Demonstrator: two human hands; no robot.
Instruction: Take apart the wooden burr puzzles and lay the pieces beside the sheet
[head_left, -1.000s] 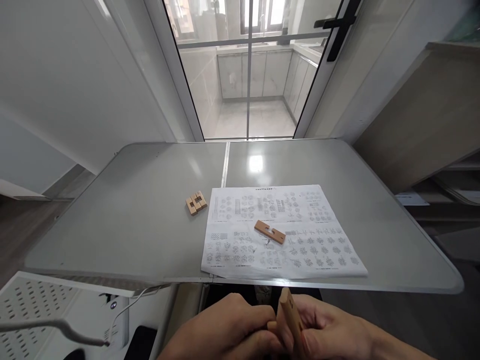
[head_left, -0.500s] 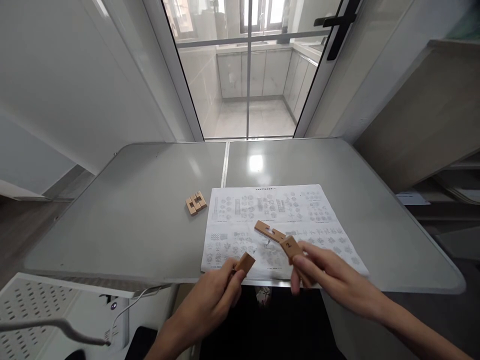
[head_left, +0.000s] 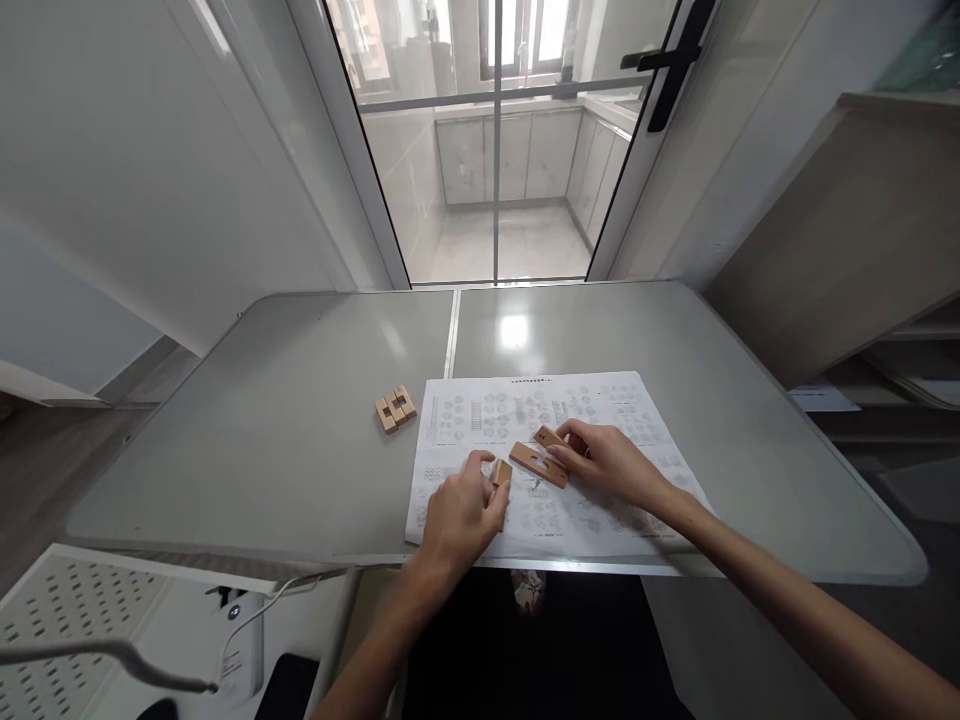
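My left hand (head_left: 463, 508) is closed on a small wooden block (head_left: 501, 471), low over the printed instruction sheet (head_left: 637, 410). My right hand (head_left: 609, 463) pinches another flat wooden piece (head_left: 550, 438) and holds it down on the sheet, just behind a notched wooden piece (head_left: 538, 464) that lies flat between the two hands. A small assembled cluster of wooden pieces (head_left: 394, 407) sits on the grey table (head_left: 300, 400), left of the sheet and away from both hands.
The table's near edge runs just under my forearms. Behind the table is a glass sliding door (head_left: 495, 140) with a black handle (head_left: 667, 60). A wooden cabinet (head_left: 847, 220) stands at the right, a white perforated panel (head_left: 90, 620) at lower left.
Both hands rose from below the table edge, separated with one wooden piece each, then moved forward onto the sheet beside the notched piece.
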